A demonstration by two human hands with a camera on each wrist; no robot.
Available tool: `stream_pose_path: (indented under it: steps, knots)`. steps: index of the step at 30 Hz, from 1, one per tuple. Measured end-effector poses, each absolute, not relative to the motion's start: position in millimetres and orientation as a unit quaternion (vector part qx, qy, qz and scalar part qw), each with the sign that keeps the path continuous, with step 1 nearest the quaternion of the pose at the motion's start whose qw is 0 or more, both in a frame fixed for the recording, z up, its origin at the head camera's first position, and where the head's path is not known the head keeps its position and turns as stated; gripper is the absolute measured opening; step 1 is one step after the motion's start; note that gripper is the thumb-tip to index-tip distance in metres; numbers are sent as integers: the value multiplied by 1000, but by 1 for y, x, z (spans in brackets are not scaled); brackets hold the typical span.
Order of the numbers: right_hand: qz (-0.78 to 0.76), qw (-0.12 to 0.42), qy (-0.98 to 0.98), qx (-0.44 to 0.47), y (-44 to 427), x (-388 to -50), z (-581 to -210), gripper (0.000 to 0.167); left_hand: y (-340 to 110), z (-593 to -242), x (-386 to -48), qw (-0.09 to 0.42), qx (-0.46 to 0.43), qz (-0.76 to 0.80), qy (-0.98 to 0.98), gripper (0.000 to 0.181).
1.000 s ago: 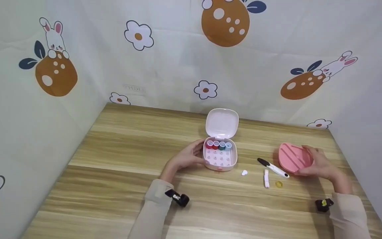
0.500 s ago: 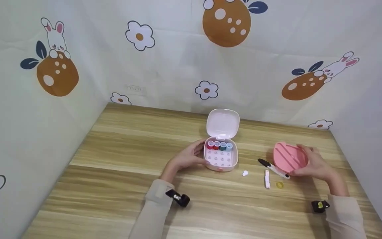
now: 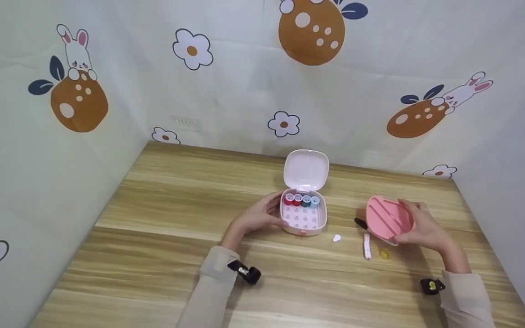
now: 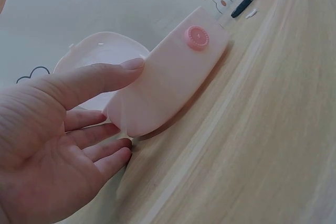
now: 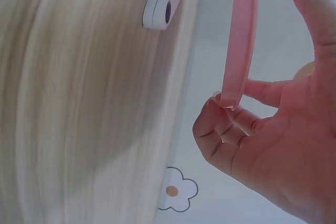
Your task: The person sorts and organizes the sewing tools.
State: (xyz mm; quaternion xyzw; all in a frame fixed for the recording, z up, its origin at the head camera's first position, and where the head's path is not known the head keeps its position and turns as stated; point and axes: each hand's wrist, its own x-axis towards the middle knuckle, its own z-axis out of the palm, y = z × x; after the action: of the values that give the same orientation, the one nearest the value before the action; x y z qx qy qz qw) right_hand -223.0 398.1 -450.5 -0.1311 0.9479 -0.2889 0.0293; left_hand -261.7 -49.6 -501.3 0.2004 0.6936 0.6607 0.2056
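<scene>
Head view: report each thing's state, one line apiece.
Pink box: open, left hand holding its side
Four spools: standing in a row inside
Pink tray: raised, held in right hand
Black-and-white tool: partly hidden behind the tray
Pink-and-white strip: lying down
Yellow ring: lying flat
Small white piece: lying flat

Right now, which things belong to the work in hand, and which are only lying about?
Probably in use:
pink tray in right fingers
open box, touched by left fingers
spools inside it

Seemingly lying about:
black-and-white tool
pale strip
yellow ring
white piece
</scene>
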Motion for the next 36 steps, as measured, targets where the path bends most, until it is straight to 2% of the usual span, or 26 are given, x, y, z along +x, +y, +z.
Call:
stream_pose_path:
  steps: [13, 36]
  knots:
    - [-287, 14, 948, -138, 373, -218, -448, 115, -49, -506, -262, 205, 202, 665, 690, 95]
    - [-311, 19, 937, -155, 338, -223, -448, 118, -49, -504, -262, 201, 198, 655, 701, 96]
